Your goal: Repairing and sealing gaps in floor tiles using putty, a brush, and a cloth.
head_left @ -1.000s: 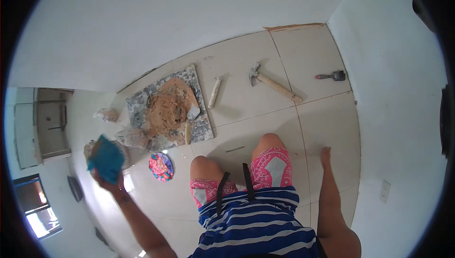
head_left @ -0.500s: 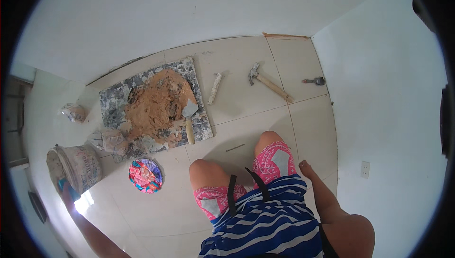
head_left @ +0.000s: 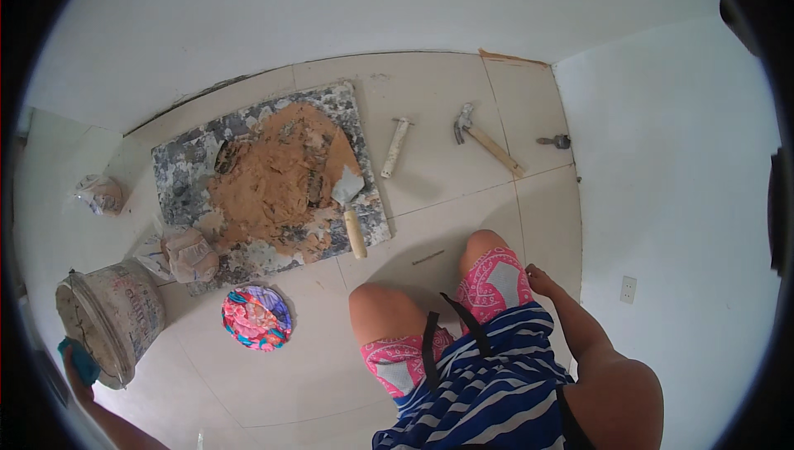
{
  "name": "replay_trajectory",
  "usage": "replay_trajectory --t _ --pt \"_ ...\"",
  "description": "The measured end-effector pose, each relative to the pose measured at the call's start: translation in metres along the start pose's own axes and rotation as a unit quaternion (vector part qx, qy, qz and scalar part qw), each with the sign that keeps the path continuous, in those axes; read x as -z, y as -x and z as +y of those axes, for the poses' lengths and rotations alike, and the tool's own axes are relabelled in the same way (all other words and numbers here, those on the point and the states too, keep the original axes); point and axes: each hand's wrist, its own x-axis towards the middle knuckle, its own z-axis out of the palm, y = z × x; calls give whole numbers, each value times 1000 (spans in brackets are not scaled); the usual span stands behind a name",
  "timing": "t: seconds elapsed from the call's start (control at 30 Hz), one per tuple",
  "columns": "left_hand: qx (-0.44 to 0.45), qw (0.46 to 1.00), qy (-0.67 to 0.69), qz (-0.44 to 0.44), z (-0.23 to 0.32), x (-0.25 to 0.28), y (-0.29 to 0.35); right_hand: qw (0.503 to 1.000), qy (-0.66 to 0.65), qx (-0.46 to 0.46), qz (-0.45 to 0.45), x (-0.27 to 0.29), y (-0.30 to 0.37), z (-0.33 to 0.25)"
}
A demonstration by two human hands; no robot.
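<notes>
At the far left, my left hand (head_left: 76, 381) is closed on a teal sponge or cloth (head_left: 84, 364); which of the two I cannot tell. It is at the near rim of a mud-spattered white bucket (head_left: 136, 305), over the mouth. Beside my right knee is my right hand (head_left: 541, 278), its fingers mostly hidden. A mottled board (head_left: 178, 177) on the floor carries a heap of brown mortar-like paste (head_left: 269, 189). A pointed trowel (head_left: 351, 202) with a wooden handle lies at the heap's right side, touched by neither hand.
Right of the board lie a whitish bar-like tool (head_left: 398, 148), a claw hammer (head_left: 490, 142) and a small scraper-like tool (head_left: 554, 142). Two plastic bags, one (head_left: 102, 194) farther off and one (head_left: 190, 253) against the board, sit near the bucket. A flowered cloth cap (head_left: 256, 318) lies before me.
My left hand has brought the teal sponge or cloth from inside the bucket's mouth to its near rim. The whole view has shifted a little; my right hand stays beside the knee.
</notes>
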Motion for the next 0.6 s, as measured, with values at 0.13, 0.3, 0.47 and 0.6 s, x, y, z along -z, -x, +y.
replay_trajectory --t 0.13,0.3,0.47,0.6 --pt "22 999 -22 6 -26 -10 13 998 51 -13 -21 14 -16 -25" --pt "46 998 -43 6 -52 -30 28 999 45 -7 15 31 -17 -43" --pt "56 997 -56 -3 -68 -51 33 998 60 -25 -1 31 -16 -45" --pt "61 996 -66 -8 -78 -63 36 995 66 -60 -43 27 -22 -70"
